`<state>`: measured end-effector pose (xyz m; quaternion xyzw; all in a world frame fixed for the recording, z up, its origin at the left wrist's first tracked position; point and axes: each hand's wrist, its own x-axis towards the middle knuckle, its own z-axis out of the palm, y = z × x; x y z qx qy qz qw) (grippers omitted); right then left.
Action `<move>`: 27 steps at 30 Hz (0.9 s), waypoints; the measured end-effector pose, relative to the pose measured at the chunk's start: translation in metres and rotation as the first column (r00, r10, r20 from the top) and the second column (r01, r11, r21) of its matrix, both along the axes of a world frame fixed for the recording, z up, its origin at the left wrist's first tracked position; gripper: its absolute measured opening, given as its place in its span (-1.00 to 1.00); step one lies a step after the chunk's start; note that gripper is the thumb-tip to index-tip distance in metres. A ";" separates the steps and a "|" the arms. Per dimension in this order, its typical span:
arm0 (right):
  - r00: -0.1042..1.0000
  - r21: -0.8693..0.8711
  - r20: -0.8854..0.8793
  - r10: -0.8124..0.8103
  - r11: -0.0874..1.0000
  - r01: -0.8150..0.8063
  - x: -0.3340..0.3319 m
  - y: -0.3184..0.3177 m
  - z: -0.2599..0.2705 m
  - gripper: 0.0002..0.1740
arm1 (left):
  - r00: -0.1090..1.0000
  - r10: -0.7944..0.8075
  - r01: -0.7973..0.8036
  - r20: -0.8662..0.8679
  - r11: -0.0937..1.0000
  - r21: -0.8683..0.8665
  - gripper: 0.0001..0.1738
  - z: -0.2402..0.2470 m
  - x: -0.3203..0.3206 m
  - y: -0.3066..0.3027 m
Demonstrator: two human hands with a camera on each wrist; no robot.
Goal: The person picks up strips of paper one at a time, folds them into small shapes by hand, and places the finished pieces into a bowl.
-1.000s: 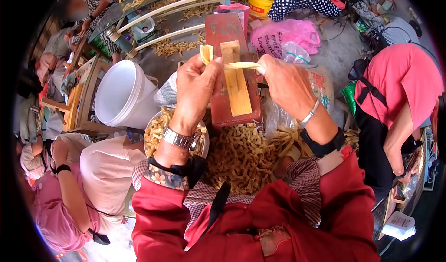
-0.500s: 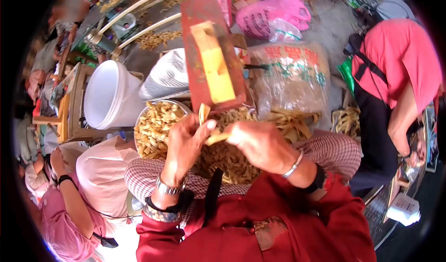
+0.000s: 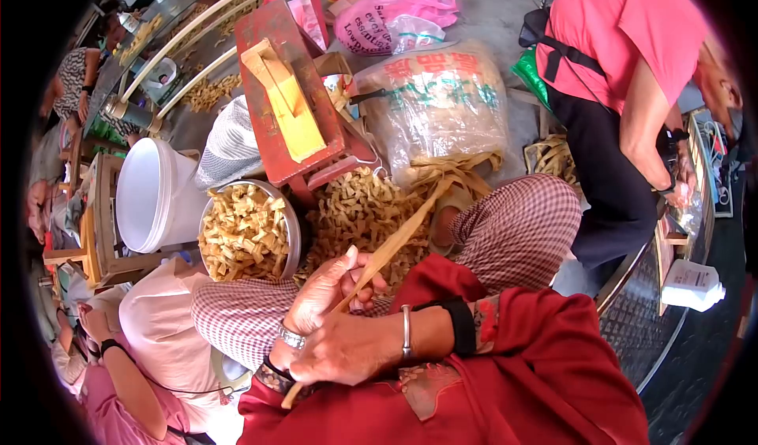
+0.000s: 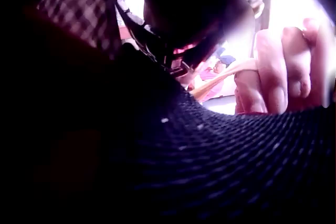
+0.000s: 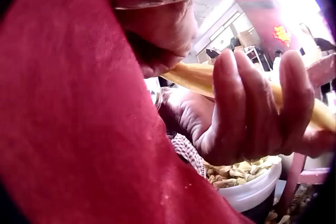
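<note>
A long, flat, yellowish dried strip (image 3: 395, 244) runs slantwise across my lap in the head view. My left hand (image 3: 328, 287) has the strip between its thumb and fingers; in the right wrist view the strip passes behind some of those fingers (image 5: 228, 103). Crossing over the left wrist, my right hand (image 3: 347, 350) grips the strip lower down, its short end (image 3: 292, 395) sticking out beyond. Curled right fingers (image 4: 273, 71) show in the left wrist view. Beyond my hands, short folded pieces fill a metal bowl (image 3: 294, 232) and lie in a pile (image 3: 355, 216).
A red bench (image 3: 253, 26) carries a yellow grooved wooden block (image 3: 288, 109). Right of it lies a clear plastic sack (image 3: 442, 105), with more long strips (image 3: 466, 168) at its near end. A white bucket (image 3: 146, 192) stands left. Another person (image 3: 616, 42) sits close on the right.
Both hands have come down from over the bench to my lap. The short strip between them is gone from view; a long strip is now held. The view has turned rightward.
</note>
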<state>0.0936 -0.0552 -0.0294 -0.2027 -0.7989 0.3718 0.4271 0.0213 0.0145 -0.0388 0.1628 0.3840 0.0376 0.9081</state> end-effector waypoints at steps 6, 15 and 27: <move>0.994 0.049 -0.105 0.011 0.999 -0.006 -0.003 -0.009 0.028 -0.85 | 0.999 -0.047 0.044 0.008 0.976 0.215 -0.77 0.030 -0.014 0.003; 0.731 -0.361 -0.059 -0.680 0.697 0.619 0.025 0.011 0.026 -0.90 | 0.945 0.311 -0.080 -0.104 0.525 0.847 -0.87 0.066 -0.058 -0.046; 0.982 -0.466 0.099 -0.160 0.864 0.188 0.054 0.024 0.017 -0.67 | 0.923 0.361 0.311 -0.135 -0.492 0.813 -0.73 0.073 -0.054 -0.039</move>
